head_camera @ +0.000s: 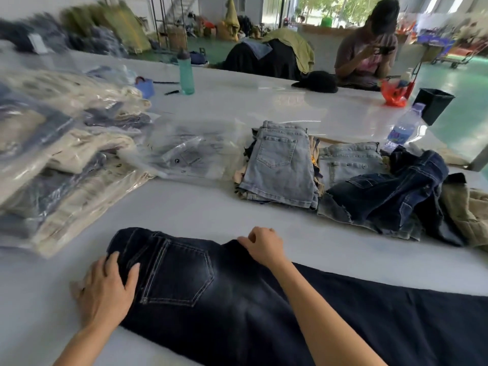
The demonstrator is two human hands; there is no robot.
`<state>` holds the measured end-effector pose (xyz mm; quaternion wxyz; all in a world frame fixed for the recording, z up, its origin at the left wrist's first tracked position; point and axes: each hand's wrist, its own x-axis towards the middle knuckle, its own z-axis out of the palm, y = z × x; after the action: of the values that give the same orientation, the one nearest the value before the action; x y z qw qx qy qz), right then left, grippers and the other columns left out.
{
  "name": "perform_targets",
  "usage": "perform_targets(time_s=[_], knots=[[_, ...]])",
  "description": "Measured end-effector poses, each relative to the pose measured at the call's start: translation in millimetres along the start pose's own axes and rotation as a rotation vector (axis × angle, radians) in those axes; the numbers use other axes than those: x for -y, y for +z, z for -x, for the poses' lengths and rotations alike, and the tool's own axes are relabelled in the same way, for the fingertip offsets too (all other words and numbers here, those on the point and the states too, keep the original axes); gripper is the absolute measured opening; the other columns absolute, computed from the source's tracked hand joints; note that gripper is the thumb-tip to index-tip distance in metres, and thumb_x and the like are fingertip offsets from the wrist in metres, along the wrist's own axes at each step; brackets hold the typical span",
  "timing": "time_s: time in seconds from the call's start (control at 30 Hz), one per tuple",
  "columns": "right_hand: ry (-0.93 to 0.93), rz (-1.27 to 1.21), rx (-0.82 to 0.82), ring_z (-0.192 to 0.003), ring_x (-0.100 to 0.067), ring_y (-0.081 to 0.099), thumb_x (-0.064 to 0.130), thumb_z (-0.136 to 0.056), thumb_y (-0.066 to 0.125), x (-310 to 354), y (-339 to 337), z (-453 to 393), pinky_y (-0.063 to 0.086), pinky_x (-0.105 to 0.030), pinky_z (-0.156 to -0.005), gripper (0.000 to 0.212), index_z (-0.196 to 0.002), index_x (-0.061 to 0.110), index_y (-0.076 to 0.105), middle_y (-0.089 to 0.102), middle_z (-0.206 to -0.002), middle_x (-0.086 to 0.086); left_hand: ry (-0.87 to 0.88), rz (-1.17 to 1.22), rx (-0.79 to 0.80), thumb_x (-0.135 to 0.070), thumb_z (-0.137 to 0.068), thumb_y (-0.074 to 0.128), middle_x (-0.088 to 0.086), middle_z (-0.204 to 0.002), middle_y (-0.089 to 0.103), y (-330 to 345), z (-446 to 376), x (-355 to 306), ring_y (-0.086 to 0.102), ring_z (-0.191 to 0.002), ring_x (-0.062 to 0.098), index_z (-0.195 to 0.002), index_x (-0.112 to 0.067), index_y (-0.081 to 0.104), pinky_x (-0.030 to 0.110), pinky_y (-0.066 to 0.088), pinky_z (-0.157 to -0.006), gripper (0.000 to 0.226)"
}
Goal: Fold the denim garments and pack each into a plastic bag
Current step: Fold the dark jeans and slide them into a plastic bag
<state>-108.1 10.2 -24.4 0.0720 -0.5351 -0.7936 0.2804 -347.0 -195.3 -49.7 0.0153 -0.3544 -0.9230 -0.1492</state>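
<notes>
Dark denim jeans (pixel 200 289) lie flat on the white table (pixel 184 210), back pocket up, legs running off to the right. My left hand (pixel 105 289) rests flat on the waistband end, fingers spread over the cloth. My right hand (pixel 261 245) sits at the far edge of the jeans near the crotch, fingers curled and pinching the fabric. Empty clear plastic bags (pixel 190 151) lie in a pile behind the jeans.
Bagged garments (pixel 60 165) are stacked at the left. A stack of light denim shorts (pixel 280 165) and loose dark denim pieces (pixel 388 191) lie at the right. A teal bottle (pixel 186 72), a water bottle (pixel 404 128) and a black bin (pixel 433 104) stand farther back. A person (pixel 369 48) sits across the table.
</notes>
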Motion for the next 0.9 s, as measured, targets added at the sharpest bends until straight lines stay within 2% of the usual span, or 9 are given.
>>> perform_targets(time_s=[0.07,0.2,0.33,0.43,0.57,0.67,0.73,0.83,0.9], knots=[[0.041,-0.053,0.072,-0.069,-0.019,0.052,0.057,-0.086,0.057,2.0,1.5,-5.1,0.034,-0.029,-0.054,0.046,-0.062,0.019,0.047,0.053,-0.064,0.005,-0.119,0.052,0.069,-0.042,-0.091,0.053,0.027,-0.119,0.056,-7.5,-18.0,5.0,0.054,-0.106,0.046,-0.126,0.003,0.049,0.054,0.044,-0.084,0.057],[0.118,-0.147,0.146,-0.056,-0.012,0.048,0.061,-0.08,0.062,4.4,0.6,-11.0,0.036,-0.027,-0.054,0.051,-0.064,0.013,0.055,0.053,-0.06,0.003,-0.173,0.112,0.123,-0.054,-0.093,0.04,0.019,-0.092,0.061,-9.6,-49.7,12.8,0.058,-0.078,0.035,-0.104,0.005,0.054,0.044,0.051,-0.065,0.061],[0.131,-0.206,0.176,-0.048,-0.013,0.034,0.051,-0.085,0.063,10.0,0.4,-10.2,0.026,-0.028,-0.049,0.054,-0.051,0.017,0.038,0.035,-0.048,0.004,-0.148,0.15,0.228,-0.061,-0.093,0.03,0.019,-0.116,0.06,-3.4,-69.3,9.9,0.059,-0.096,0.035,-0.13,-0.003,0.043,0.035,0.043,-0.066,0.071],[0.195,-0.432,0.023,-0.053,-0.015,0.035,0.037,-0.087,0.066,10.8,6.9,-9.6,0.028,-0.026,-0.052,0.043,-0.057,0.013,0.045,0.037,-0.055,-0.003,-0.118,0.233,0.219,-0.056,-0.095,0.031,0.021,-0.114,0.061,-2.2,-73.7,11.2,0.059,-0.094,0.035,-0.126,-0.003,0.048,0.035,0.04,-0.069,0.064],[0.534,-1.036,-0.313,-0.063,-0.019,0.048,0.021,-0.083,0.072,2.5,8.9,-17.2,0.04,-0.029,-0.062,0.033,-0.061,0.008,0.05,0.05,-0.064,-0.005,-0.042,0.286,-0.009,-0.056,-0.091,0.033,0.013,-0.062,0.058,-2.9,-62.5,31.5,0.054,-0.058,0.032,-0.073,-0.01,0.046,0.041,0.048,-0.056,0.051],[0.419,-0.651,-0.321,-0.048,-0.015,0.031,0.031,-0.088,0.066,9.4,21.5,-25.5,0.026,-0.029,-0.05,0.051,-0.051,0.019,0.033,0.032,-0.046,0.006,-0.048,0.338,0.062,-0.048,-0.094,0.043,0.009,-0.058,0.056,1.6,-58.4,44.7,0.054,-0.056,0.031,-0.069,-0.013,0.042,0.041,0.048,-0.055,0.042],[0.27,-0.321,-0.301,-0.052,-0.018,0.04,0.039,-0.092,0.059,18.5,27.2,-25.1,0.03,-0.03,-0.051,0.048,-0.054,0.017,0.039,0.039,-0.049,0.004,-0.066,0.356,0.063,-0.05,-0.092,0.042,0.009,-0.06,0.055,2.5,-65.9,50.4,0.053,-0.056,0.029,-0.072,-0.013,0.041,0.037,0.043,-0.052,0.043],[0.196,0.064,-0.277,-0.1,-0.025,0.055,0.043,-0.097,0.046,22.4,24.5,-17.7,0.041,-0.035,-0.082,0.028,-0.1,0.02,0.064,0.061,-0.103,-0.003,-0.057,0.267,0.079,-0.056,-0.091,0.037,0.009,-0.066,0.056,-0.2,-81.4,57.7,0.054,-0.061,0.029,-0.08,-0.009,0.043,0.035,0.04,-0.052,0.049],[0.108,0.257,-0.359,-0.126,-0.023,0.044,0.045,-0.098,0.04,23.8,31.3,-5.9,0.033,-0.042,-0.1,0.041,-0.132,0.024,0.051,0.051,-0.133,0.002,-0.049,0.236,0.074,-0.056,-0.091,0.037,0.009,-0.069,0.056,0.2,-90.5,61.9,0.054,-0.064,0.029,-0.086,-0.007,0.044,0.036,0.04,-0.054,0.05]])
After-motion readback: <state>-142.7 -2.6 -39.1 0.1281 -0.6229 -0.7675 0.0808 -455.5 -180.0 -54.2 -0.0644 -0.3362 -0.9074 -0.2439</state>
